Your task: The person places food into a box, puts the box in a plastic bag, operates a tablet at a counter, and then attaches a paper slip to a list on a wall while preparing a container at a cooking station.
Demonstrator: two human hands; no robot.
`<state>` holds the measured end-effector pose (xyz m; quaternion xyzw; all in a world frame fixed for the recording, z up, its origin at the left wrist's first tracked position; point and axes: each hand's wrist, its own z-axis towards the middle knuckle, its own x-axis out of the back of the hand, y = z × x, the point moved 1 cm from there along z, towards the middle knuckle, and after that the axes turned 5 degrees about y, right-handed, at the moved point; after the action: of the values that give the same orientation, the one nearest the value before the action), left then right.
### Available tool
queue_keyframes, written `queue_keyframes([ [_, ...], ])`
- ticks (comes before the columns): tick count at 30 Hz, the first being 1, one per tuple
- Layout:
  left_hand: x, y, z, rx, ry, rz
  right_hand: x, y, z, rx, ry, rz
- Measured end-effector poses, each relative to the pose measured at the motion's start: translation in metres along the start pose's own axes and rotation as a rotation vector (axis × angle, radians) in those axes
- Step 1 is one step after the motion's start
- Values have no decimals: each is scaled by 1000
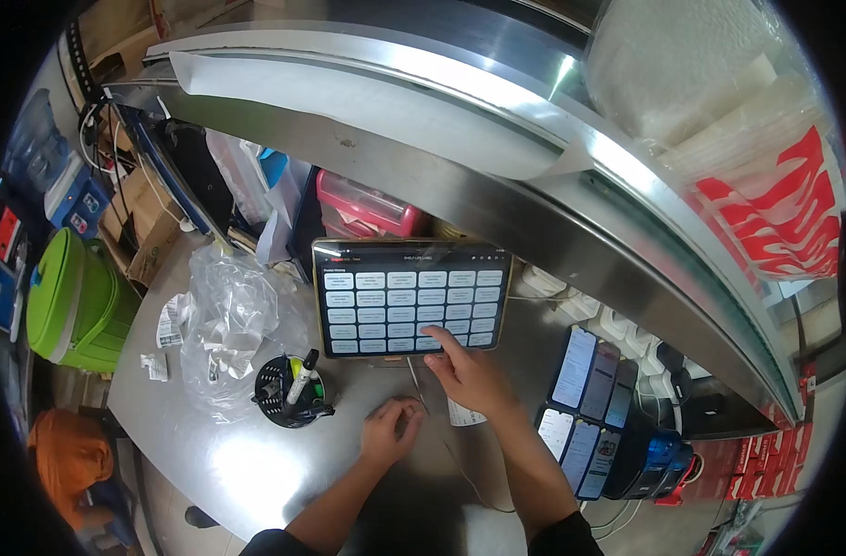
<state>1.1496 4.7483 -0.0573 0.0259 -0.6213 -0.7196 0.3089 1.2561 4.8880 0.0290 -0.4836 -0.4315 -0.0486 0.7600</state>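
A tablet in a gold-edged case stands on the steel table, its screen filled with rows of pale buttons. My right hand has its index finger extended at the lower middle of that screen, the other fingers curled and holding nothing. My left hand rests on the table below the tablet with loosely curled fingers; whether they close on anything I cannot tell. Beneath my right wrist lies a printed paper slip. To the left of my left hand is a black mesh pen cup with a white marker and other pens.
A clear plastic bag with crumpled papers lies at left. Several phones lean at right beside a black-and-blue device and white chargers. A pink case sits behind the tablet under a steel shelf. A green bucket is far left.
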Motion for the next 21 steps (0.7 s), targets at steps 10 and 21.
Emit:
queue_keyframes([
  [10,0,4,2,-10,-12,42,4,1,-8,-39,-11,-19],
  [21,0,4,2,5,-27,57,2,4,-13,-97,-1,43],
])
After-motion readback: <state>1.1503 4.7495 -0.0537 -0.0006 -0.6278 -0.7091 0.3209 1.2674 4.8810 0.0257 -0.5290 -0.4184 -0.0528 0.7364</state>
